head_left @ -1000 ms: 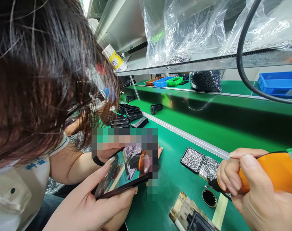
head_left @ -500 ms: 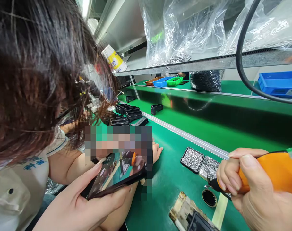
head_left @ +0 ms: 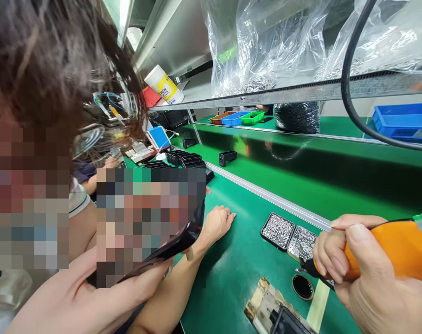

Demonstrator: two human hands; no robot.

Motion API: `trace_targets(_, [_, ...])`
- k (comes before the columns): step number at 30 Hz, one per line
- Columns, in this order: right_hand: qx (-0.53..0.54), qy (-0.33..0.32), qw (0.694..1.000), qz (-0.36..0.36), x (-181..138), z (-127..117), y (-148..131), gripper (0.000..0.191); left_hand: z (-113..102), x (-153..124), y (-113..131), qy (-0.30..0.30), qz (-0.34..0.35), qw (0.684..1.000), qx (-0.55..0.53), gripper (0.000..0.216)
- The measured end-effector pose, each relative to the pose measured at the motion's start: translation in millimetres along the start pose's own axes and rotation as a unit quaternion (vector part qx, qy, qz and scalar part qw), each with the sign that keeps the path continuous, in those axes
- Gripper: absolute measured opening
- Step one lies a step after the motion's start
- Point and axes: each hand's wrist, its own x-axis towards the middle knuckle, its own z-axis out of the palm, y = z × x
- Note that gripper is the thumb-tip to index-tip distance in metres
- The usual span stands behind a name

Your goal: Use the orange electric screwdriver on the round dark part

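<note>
My right hand (head_left: pixel 367 278) is wrapped around an orange electric screwdriver (head_left: pixel 399 248). Its dark tip points left over a small black ring (head_left: pixel 303 286) on the green table (head_left: pixel 239 260). Just beyond the tip lie two black trays of tiny silver screws (head_left: pixel 278 230). My left hand (head_left: pixel 216 222) rests palm down on the table and holds nothing. A co-worker leans in at the left. That person's hand (head_left: pixel 92 297) holds a dark phone (head_left: pixel 178 243) above my left forearm.
A taped block holding a black part (head_left: pixel 277 313) sits at the bottom edge. Black housings (head_left: pixel 188 160) are stacked further back, and one lies on the green belt (head_left: pixel 226 157). Overhead are a shelf with plastic bags (head_left: pixel 266 51), a black cable (head_left: pixel 346 99) and a blue bin (head_left: pixel 404 120).
The co-worker's head has drawn back to the left, and the phone has moved left and tilted up. Both my hands and the screwdriver have stayed put.
</note>
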Motion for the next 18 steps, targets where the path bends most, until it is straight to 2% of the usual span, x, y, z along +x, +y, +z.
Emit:
trace_targets(3, [-0.003,0.004,1.0,0.0,-0.6,-0.5,0.5,0.018,16.6,11.4,-15.7,-0.005,-0.007,0.997,0.081,0.035])
trace_targets(8, [-0.003,0.009,1.0,0.002,-1.4,-0.4,0.7,0.018,19.2,9.4,-30.7,-0.028,-0.016,0.985,0.168,0.026])
trace_targets(13, [-0.003,0.003,1.0,-0.001,0.1,0.9,0.0,0.018,24.6,15.8,-34.8,-0.041,-0.026,0.978,0.203,0.027])
trace_targets(18, [-0.007,0.0,1.0,-0.008,1.1,1.9,-1.1,0.015,23.1,14.8,-34.3,-0.039,-0.023,0.98,0.192,0.027])
